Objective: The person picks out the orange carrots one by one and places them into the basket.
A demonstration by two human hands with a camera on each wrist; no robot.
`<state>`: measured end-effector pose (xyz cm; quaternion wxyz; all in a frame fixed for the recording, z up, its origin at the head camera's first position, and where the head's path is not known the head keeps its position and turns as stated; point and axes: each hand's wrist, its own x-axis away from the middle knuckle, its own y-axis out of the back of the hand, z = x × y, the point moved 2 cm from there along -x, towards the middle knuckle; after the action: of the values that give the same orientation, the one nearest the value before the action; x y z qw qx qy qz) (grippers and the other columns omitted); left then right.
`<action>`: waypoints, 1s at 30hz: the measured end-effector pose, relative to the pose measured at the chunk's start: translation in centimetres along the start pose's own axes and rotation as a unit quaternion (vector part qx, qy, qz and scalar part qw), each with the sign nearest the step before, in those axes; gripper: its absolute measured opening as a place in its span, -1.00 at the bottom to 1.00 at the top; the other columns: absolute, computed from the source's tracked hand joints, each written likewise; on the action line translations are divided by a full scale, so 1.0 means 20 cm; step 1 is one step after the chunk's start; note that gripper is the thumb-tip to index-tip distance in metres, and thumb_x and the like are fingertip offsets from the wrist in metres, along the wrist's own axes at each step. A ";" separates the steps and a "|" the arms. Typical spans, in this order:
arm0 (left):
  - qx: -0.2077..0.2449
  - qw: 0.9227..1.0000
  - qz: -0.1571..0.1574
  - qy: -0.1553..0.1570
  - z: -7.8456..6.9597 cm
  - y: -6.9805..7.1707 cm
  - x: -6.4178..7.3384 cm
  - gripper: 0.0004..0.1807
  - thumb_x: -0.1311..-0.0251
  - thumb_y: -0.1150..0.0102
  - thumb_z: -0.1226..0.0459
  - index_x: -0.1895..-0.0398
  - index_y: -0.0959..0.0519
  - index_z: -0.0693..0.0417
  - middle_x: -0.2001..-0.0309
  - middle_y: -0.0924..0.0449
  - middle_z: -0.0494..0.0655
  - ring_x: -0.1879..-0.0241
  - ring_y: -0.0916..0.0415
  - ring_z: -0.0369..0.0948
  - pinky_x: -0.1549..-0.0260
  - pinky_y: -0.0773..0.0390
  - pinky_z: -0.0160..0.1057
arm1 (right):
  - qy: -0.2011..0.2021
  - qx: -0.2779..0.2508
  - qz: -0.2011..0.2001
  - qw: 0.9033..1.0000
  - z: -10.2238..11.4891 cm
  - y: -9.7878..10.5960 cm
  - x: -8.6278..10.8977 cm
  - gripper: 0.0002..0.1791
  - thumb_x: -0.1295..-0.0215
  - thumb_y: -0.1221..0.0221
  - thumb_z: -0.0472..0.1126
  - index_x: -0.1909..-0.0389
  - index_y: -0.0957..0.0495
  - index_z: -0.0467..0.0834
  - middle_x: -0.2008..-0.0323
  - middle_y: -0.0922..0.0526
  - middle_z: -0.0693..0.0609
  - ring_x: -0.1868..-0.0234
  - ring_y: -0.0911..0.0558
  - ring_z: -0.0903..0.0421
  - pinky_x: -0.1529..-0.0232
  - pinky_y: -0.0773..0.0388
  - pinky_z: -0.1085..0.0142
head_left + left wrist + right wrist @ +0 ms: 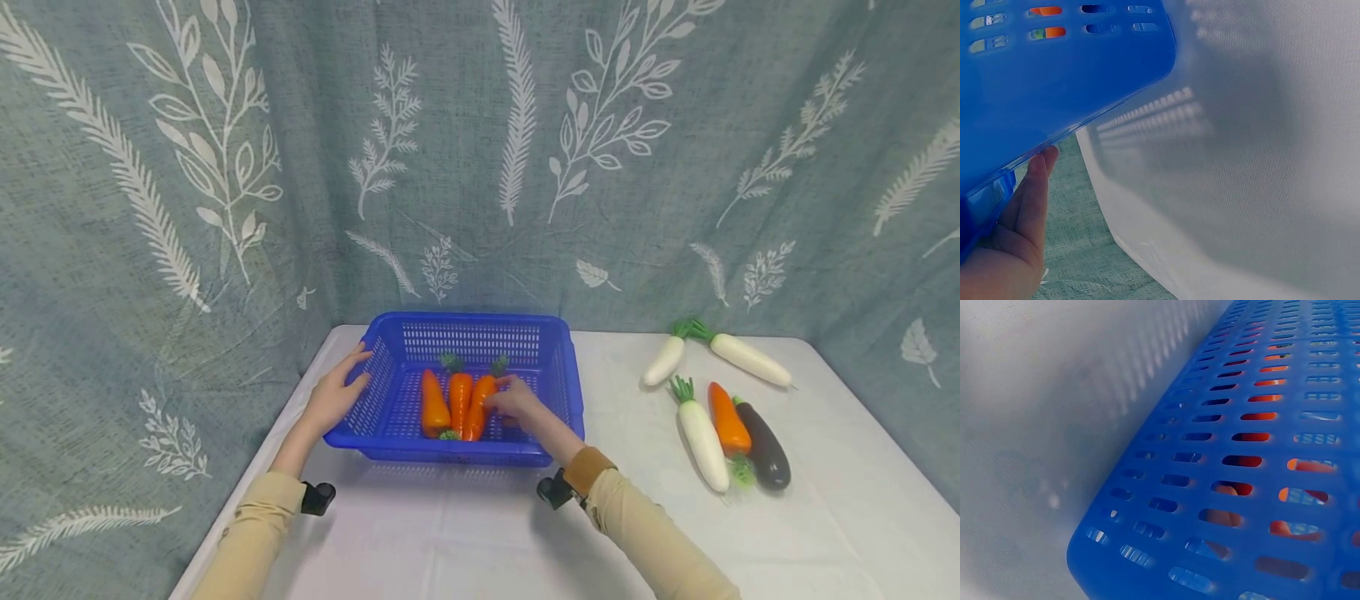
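Note:
A blue plastic basket [457, 452] with slotted walls stands on the table. Inside lie three orange carrots side by side: a left one [433, 407], a middle one [460, 404] and a right one [480, 408]. My right hand [517, 400] reaches over the near right corner and holds the right carrot, fingers on its upper side. Through the slots in the right wrist view, parts of the fingers [1225, 517] show beside orange. My left hand [336, 396] is at the basket's left side, its extended fingers touching the rim; in the left wrist view the fingertips [1050, 153] meet the rim's edge.
On the table's right side lie several white radishes, one [703, 444] beside another carrot [727, 421] and a dark eggplant [763, 446]. Two more radishes [750, 358] lie farther back. A green leaf-patterned curtain [465, 167] hangs behind and along the left edge of the white tabletop [450, 533].

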<state>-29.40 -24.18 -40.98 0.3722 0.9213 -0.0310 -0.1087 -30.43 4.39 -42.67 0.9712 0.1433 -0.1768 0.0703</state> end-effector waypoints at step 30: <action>0.016 1.000 -0.007 -0.019 0.00 0.00 0.02 -0.48 -0.44 0.16 0.26 -0.40 -0.25 0.31 -0.49 -0.01 0.22 -0.41 0.02 0.30 -0.27 -0.05 0.35 | -0.008 0.026 0.053 0.998 -0.01 -0.02 0.01 -0.44 -0.23 -0.12 -0.36 -0.29 -0.36 -0.31 0.19 -0.56 -0.13 0.10 -0.57 -0.11 -0.10 -0.48 -0.01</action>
<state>-29.11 -24.27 -41.05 0.3555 0.9252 -0.0334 -0.1287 -30.17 4.06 -42.91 0.9606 0.1592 -0.1905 0.1252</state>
